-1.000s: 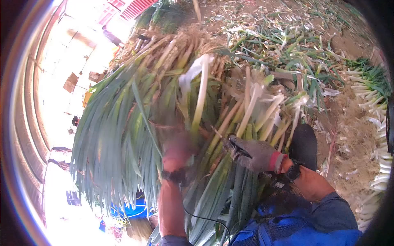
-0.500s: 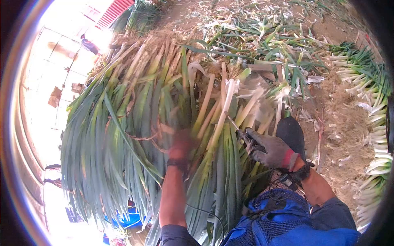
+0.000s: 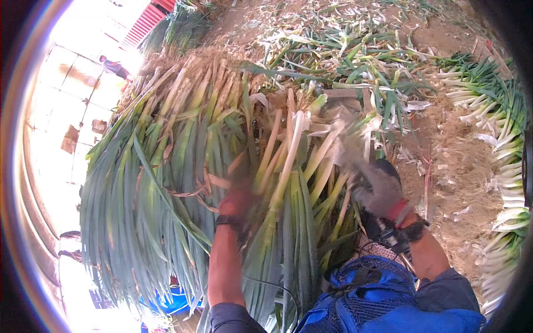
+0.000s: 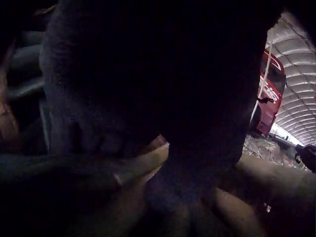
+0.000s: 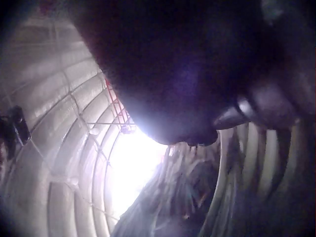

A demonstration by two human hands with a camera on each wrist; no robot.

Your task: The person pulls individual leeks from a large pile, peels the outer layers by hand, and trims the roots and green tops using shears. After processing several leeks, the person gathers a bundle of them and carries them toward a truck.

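Observation:
My gloved left hand (image 3: 239, 197) is blurred, low among the leaves of the leek pile (image 3: 183, 133). In the dark left wrist view its fingers wrap a pale green leek stalk (image 4: 143, 165). A peeled white leek (image 3: 291, 150) lies on other leeks between my hands, root end away from me. My gloved right hand (image 3: 380, 191) grips a small knife, its blade lost in motion blur beside the leek stalks (image 3: 327, 147). The right wrist view is mostly filled by the dark glove (image 5: 197, 98).
Trimmed leeks (image 3: 505, 166) lie in a long row at the right. Leaf scraps (image 3: 344, 50) cover the ground ahead. My dark shoe or knee (image 3: 388, 169) is beside the right hand. A person (image 3: 114, 67) stands at the far left, near a red crate (image 3: 144, 25).
The white leek, held upright a second ago, now lies on the leeks in front of me. My left hand has gone back into the pile; my right hand has swung rightward.

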